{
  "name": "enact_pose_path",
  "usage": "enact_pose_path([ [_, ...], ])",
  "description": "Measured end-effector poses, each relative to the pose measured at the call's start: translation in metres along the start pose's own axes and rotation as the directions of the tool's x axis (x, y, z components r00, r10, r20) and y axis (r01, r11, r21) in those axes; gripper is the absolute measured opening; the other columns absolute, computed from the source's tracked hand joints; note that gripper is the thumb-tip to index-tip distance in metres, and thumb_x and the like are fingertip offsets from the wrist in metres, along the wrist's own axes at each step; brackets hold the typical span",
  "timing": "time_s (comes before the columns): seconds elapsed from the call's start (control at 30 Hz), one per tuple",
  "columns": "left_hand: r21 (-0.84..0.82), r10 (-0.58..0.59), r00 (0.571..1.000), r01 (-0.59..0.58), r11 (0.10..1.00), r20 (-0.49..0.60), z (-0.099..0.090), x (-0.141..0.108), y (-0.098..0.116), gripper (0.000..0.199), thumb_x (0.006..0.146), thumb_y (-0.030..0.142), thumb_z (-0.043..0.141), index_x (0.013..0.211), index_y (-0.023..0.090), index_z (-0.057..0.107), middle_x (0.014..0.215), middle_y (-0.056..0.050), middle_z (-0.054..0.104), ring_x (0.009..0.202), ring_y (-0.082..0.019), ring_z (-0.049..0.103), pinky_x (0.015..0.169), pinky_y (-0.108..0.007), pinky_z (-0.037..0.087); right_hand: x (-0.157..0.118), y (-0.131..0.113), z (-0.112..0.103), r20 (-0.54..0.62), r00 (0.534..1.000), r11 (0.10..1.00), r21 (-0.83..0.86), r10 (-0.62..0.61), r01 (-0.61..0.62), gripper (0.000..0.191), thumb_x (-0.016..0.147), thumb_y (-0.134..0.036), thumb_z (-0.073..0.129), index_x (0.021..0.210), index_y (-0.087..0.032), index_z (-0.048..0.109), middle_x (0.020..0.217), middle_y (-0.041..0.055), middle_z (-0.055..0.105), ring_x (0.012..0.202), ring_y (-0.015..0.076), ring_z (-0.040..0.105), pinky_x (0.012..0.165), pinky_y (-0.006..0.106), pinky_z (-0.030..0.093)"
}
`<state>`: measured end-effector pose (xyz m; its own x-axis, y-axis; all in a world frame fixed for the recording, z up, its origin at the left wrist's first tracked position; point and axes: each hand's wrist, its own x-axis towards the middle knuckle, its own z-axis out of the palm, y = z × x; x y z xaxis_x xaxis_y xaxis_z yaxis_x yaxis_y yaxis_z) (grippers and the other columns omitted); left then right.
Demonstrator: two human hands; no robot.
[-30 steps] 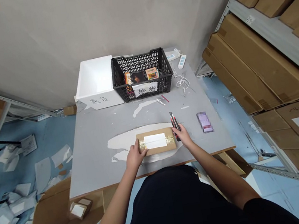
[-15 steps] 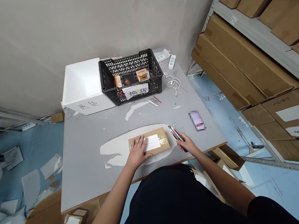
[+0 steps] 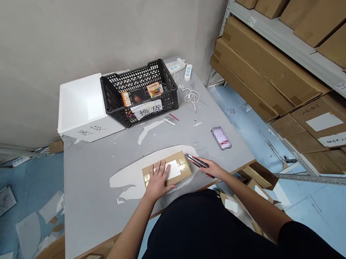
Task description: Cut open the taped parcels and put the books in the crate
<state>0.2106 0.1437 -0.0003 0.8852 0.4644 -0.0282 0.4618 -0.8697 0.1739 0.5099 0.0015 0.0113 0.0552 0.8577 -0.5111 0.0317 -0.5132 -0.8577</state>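
In the head view, a cardboard parcel [image 3: 166, 170] lies near the worktop's [image 3: 91, 217] front edge, on a white patch of peeled coating. Its top carries a white label under shiny tape. The left hand [image 3: 158, 181] presses down on it, its fingers [image 3: 161, 169] spread and released, hiding the parcel's near left corner and part of the label. At the parcel's 3 o'clock, the right hand [image 3: 214, 169] is clenched around a red-and-black utility knife [image 3: 197, 162], which points toward 10 o'clock. The knife's tip reaches the parcel's right end, though whether the blade touches the tape is hard to make out. The hand covers the lower handle.

Further off, at 2 o'clock, lies a pixelated purple-and-white flat object [image 3: 221, 138], too blurred to identify. At 12 o'clock stands a black plastic crate [image 3: 140, 95] with a handwritten paper sign [image 3: 148, 110] and picture-printed packs [image 3: 141, 94] inside, partly hidden behind its mesh wall. A white foam box [image 3: 82, 108] touches the crate's left side. Beyond the crate's right side are a white power strip [image 3: 188, 72] and a tangled white cable [image 3: 191, 98]. Cardboard cartons [image 3: 268, 66] fill the metal shelves, cut off by the frame's right edge. Paper scraps [image 3: 28, 231] litter the floor, and the frame cuts them off at the left.
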Motion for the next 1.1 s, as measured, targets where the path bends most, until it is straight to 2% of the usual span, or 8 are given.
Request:
enact_pose_path([
  [0.1,0.014,0.009,1.0,-0.009,1.0,-0.006,0.002,-0.001,0.003,0.101,0.073,0.075,0.056,0.151,0.018,0.026,0.156,-0.019,0.025,0.145,-0.039,0.016,0.114,-0.062,0.007,-0.002,0.001,-0.002,0.005,1.0,0.999,-0.04,-0.019,0.019,0.073,0.082,-0.032,0.064,0.148,-0.031,0.034,0.106,0.0056,0.066,0.045,0.0056,0.05,0.041,0.02,0.044],
  [0.17,0.02,0.009,1.0,-0.009,1.0,-0.009,0.002,-0.001,0.005,0.096,0.075,0.071,0.056,0.15,0.019,0.027,0.156,-0.018,0.026,0.145,-0.038,0.017,0.115,-0.062,0.006,-0.002,0.001,-0.002,0.011,1.0,0.998,-0.065,-0.02,0.021,0.072,0.083,-0.031,0.063,0.148,-0.032,0.034,0.11,0.0069,0.065,0.045,0.0053,0.05,0.041,0.019,0.044],
  [0.27,0.02,0.01,1.0,-0.01,1.0,-0.011,0.001,0.0,0.006,0.089,0.079,0.066,0.056,0.15,0.019,0.028,0.155,-0.017,0.029,0.145,-0.037,0.018,0.115,-0.061,0.007,-0.002,0.002,-0.003,0.008,1.0,0.994,-0.108,-0.013,0.014,0.071,0.084,-0.03,0.063,0.148,-0.033,0.035,0.104,0.0056,0.067,0.044,0.0051,0.049,0.041,0.019,0.044],
  [0.47,0.02,0.011,1.0,-0.011,1.0,-0.001,-0.001,0.002,0.006,0.089,0.078,0.064,0.058,0.149,0.018,0.031,0.154,-0.017,0.032,0.144,-0.037,0.023,0.115,-0.062,0.008,-0.002,0.007,-0.007,0.047,0.999,0.991,-0.132,-0.013,0.019,0.07,0.084,-0.026,0.062,0.148,-0.035,0.035,0.095,0.0017,0.068,0.044,0.004,0.046,0.044,0.018,0.046],
  [0.8,0.003,-0.028,1.0,0.028,1.0,0.003,0.001,0.004,0.003,0.087,0.076,0.063,0.06,0.147,0.019,0.034,0.153,-0.017,0.032,0.143,-0.037,0.024,0.115,-0.06,0.009,0.002,0.003,-0.025,0.092,0.995,0.982,-0.181,-0.029,0.045,0.068,0.082,-0.026,0.063,0.146,-0.031,0.041,0.075,-0.002,0.065,0.038,0.0038,0.04,0.037,0.017,0.039],
  [0.93,-0.021,-0.037,0.999,0.038,0.999,0.01,0.001,0.005,0.003,0.087,0.076,0.063,0.06,0.147,0.019,0.035,0.153,-0.017,0.034,0.143,-0.037,0.024,0.114,-0.061,0.011,-0.002,0.004,-0.023,0.09,0.996,0.986,-0.162,-0.011,0.025,0.069,0.079,-0.026,0.064,0.145,-0.032,0.043,0.078,-0.0021,0.066,0.038,0.0043,0.042,0.039,0.018,0.042],
  [1.1,-0.024,-0.04,0.999,0.04,0.999,0.015,-0.001,0.006,0.003,0.087,0.076,0.062,0.06,0.147,0.019,0.034,0.153,-0.017,0.033,0.143,-0.037,0.024,0.115,-0.061,0.011,-0.008,0.003,-0.019,0.077,0.997,0.987,-0.162,-0.011,0.024,0.07,0.079,-0.027,0.063,0.145,-0.034,0.041,0.092,0.0003,0.069,0.04,0.0042,0.044,0.04,0.019,0.044],
])
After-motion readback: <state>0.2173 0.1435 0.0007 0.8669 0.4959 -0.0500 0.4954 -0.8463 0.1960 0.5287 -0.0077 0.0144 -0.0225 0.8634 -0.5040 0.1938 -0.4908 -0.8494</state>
